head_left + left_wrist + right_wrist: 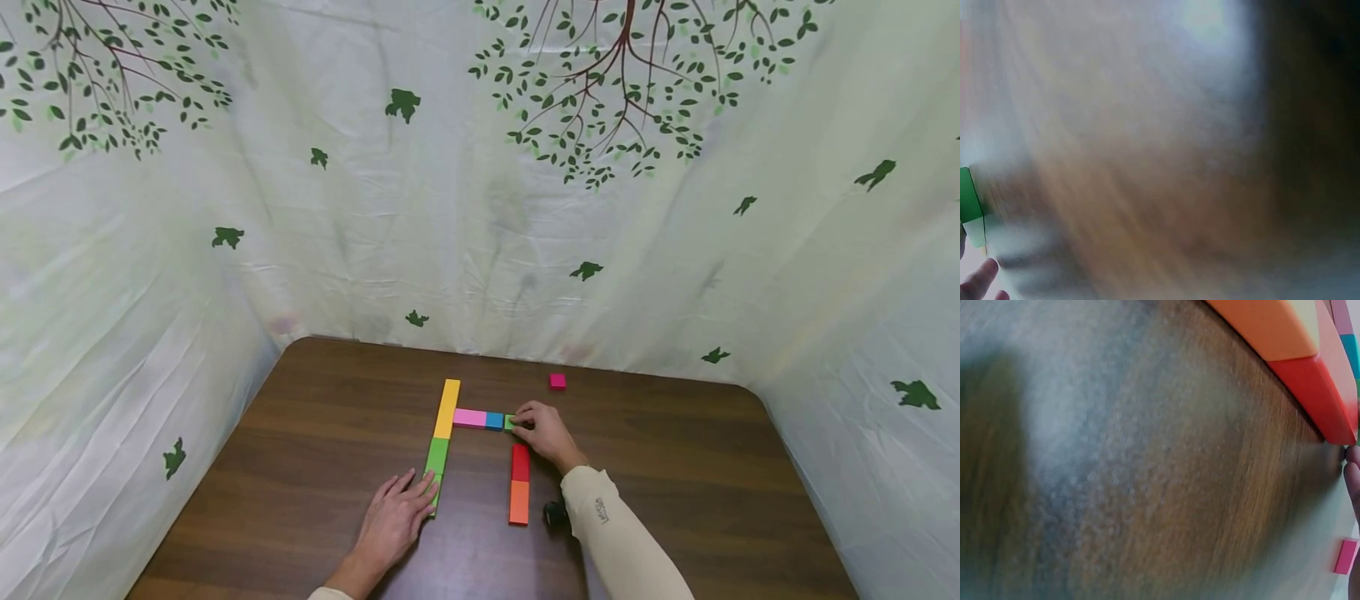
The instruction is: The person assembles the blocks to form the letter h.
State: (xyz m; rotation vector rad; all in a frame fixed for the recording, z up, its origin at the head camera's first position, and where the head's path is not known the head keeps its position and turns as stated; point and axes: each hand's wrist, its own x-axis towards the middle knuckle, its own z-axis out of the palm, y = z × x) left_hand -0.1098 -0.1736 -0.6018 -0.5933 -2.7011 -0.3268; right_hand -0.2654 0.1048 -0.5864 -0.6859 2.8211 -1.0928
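My right hand (546,432) pinches a small green block (509,422) at the right end of a short row, beside a blue block (494,421) and a pink block (470,418). That row runs from the side of a long yellow strip (447,408). Below the yellow, a green block (437,456) continues the line, with another green block (437,500) at its near end. There my left hand (395,515) rests with fingers extended, fingertips on the lower green block. A red block (521,462) and an orange block (519,502) stand end to end near my right hand.
A magenta cube (557,382) lies apart near the back of the brown wooden table (660,467). A small black object (555,515) sits by the right sleeve (618,525). White curtains (480,208) printed with leaves hang behind the table and at its sides.
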